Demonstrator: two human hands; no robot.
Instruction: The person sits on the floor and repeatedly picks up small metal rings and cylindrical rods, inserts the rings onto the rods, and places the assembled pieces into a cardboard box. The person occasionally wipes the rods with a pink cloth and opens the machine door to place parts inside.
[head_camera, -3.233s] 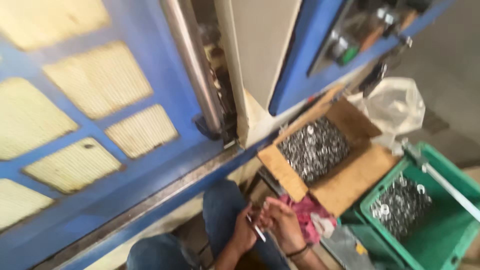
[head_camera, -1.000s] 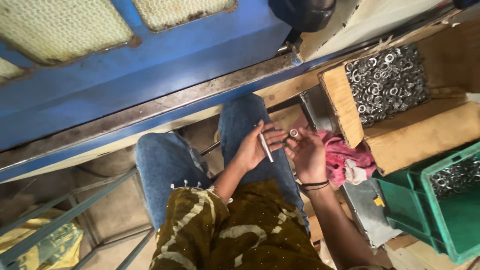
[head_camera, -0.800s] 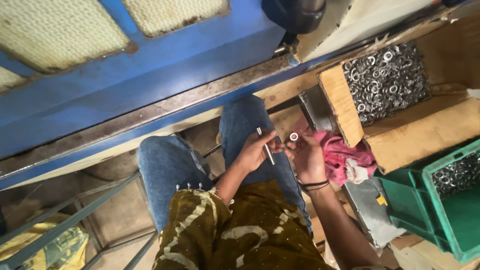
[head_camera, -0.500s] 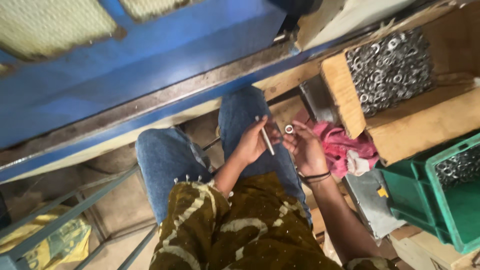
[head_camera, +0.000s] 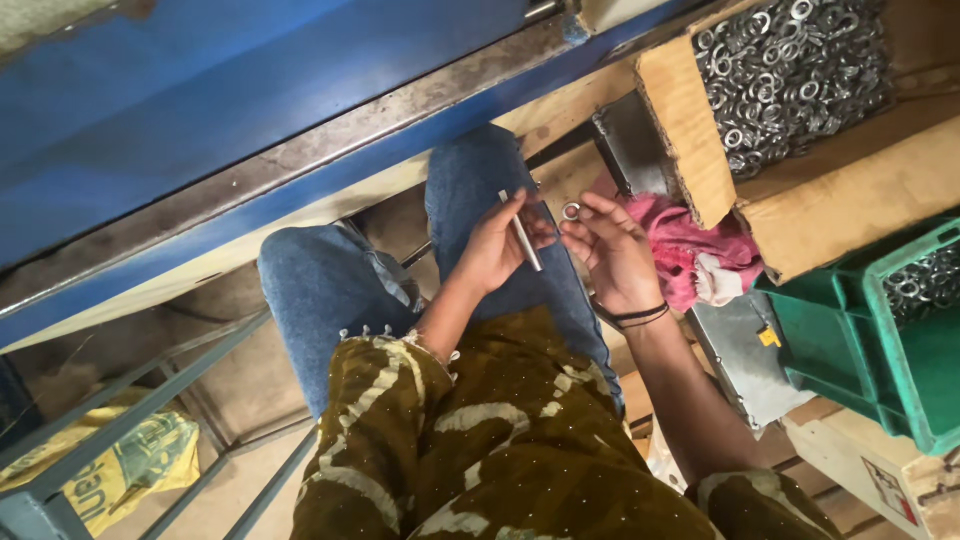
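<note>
Left hand (head_camera: 492, 252) grips a thin grey metal rod (head_camera: 521, 231); right hand (head_camera: 612, 250) pinches a small silver metal washer (head_camera: 571, 210) at its fingertips (head_camera: 580, 222), just beside the rod.

Both hands meet above the lap: the left hand (head_camera: 492, 250) curled closed with thumb forward, the right hand (head_camera: 612, 250) palm-up, fingertips (head_camera: 578, 222) pinched, wrist banded.

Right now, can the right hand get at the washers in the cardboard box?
Probably yes: the right hand pinches one washer, and the cardboard box stands open-topped just beyond it, with only the pink cloth between them.
</note>
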